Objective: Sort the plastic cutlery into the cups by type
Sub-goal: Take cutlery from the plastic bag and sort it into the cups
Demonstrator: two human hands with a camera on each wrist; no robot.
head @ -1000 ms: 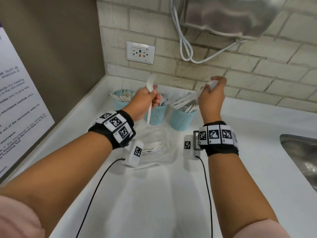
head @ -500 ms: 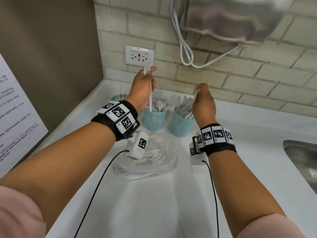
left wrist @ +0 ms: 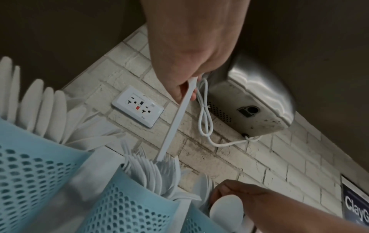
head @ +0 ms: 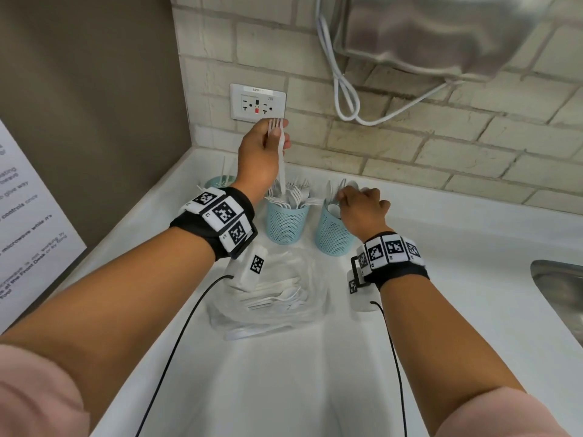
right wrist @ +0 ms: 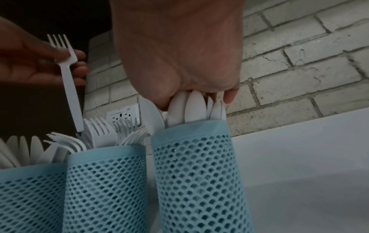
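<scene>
Three teal mesh cups stand by the back wall: the left cup [head: 217,182] holds knives, the middle cup [head: 285,225] forks, the right cup [head: 332,236] spoons. My left hand [head: 279,130] pinches a white fork [head: 281,165] upright just under its tines, which point up. The fork's handle end [left wrist: 159,157] reaches the forks in the middle cup [right wrist: 105,181]. My right hand [head: 350,200] sits on top of the right cup [right wrist: 199,173], its fingers curled round the bowls of the spoons [right wrist: 195,107]. A clear plastic bag [head: 277,298] with more white cutlery lies in front of the cups.
The white counter [head: 284,373] ends at a brick wall with a socket [head: 258,102], a steel hand dryer [head: 441,29] and its looped cord [head: 347,89]. A sink [head: 561,294] lies at the right edge. A brown side wall and a poster [head: 28,231] close the left.
My left hand has lifted the fork and turned it upright over the middle cup. My right hand has come down with its spoons into the right cup.
</scene>
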